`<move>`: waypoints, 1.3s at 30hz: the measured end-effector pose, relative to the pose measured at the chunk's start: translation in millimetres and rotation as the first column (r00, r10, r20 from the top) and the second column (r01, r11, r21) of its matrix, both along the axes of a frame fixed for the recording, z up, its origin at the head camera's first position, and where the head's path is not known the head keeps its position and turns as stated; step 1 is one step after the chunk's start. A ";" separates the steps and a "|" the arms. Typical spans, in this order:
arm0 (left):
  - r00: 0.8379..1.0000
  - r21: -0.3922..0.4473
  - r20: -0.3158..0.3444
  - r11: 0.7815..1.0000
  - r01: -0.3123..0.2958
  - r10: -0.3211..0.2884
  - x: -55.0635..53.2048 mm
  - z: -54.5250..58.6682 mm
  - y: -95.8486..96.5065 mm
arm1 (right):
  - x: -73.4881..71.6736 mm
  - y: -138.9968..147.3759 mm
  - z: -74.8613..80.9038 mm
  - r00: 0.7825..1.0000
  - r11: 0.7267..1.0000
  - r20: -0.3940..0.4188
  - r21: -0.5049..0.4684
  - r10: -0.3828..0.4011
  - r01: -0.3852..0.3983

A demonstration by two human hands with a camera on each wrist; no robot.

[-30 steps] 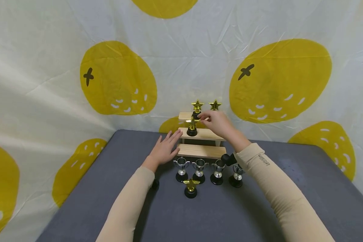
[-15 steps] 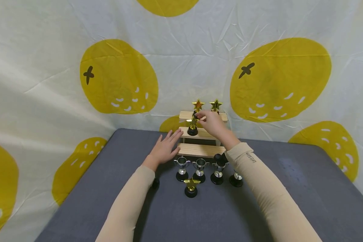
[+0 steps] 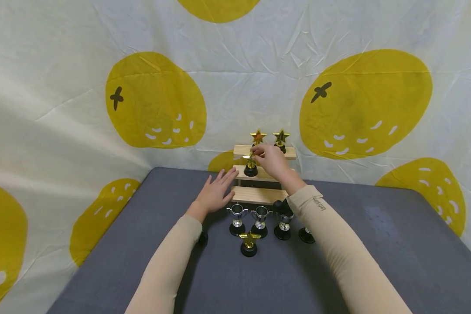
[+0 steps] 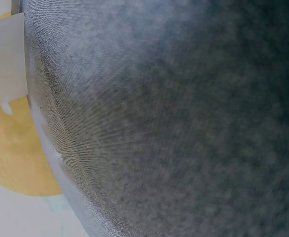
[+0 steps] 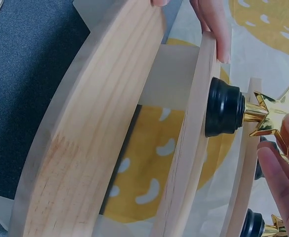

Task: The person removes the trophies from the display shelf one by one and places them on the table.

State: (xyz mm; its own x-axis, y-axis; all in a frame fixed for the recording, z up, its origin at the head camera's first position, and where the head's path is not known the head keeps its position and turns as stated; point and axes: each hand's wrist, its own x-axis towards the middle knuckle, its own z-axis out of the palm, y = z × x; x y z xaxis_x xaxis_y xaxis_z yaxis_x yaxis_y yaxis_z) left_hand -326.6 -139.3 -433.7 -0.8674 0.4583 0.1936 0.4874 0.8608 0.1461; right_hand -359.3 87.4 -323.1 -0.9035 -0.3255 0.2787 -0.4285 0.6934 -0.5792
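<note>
My right hand pinches a point of the gold star trophy, between thumb and fingers in the right wrist view. The trophy's black base stands on the left part of the middle tier of a wooden stepped shelf. My left hand lies with fingers extended against the shelf's left end; its fingertips touch the tier ends in the right wrist view. Two more star trophies, a left one and a right one, stand on the top tier.
Several silver cup trophies stand in a row before the shelf, the rightmost partly hidden by my right sleeve. Another gold star trophy stands in front of them on the dark table. A printed cloth hangs behind.
My right hand and forearm have shifted slightly left, uncovering more of the top tier's right side. The left hand stays at the shelf's end, and the trophies keep their places.
</note>
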 end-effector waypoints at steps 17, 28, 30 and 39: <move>1.000 0.007 0.002 1.000 0.012 -0.012 -1.1 0.6 4.9 | 3.9 7.5 0.8 0.999 0.998 0.003 -0.045 -0.037 0.037; 1.000 -0.019 0.019 1.000 -0.012 0.012 0.3 -0.7 1.3 | 10.2 13.3 2.2 0.999 0.998 -0.001 -0.048 -0.033 0.033; 1.000 -0.018 0.018 1.000 -0.012 0.012 0.8 -0.2 1.0 | 12.2 16.2 2.9 1.000 0.998 -0.002 -0.055 -0.026 0.026; 1.000 -0.008 0.010 1.000 -0.005 0.005 0.0 2.5 -1.7 | 24.9 28.2 12.4 0.998 0.997 -0.059 -0.078 0.004 -0.008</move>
State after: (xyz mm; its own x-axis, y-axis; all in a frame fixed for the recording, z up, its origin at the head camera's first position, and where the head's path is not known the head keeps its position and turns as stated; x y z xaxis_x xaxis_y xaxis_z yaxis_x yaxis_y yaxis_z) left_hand -326.6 -141.1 -431.2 -0.8716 0.4557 0.1809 0.4818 0.8643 0.1443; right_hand -334.4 115.6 -310.7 -0.8830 -0.3058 0.3561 -0.4673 0.6442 -0.6055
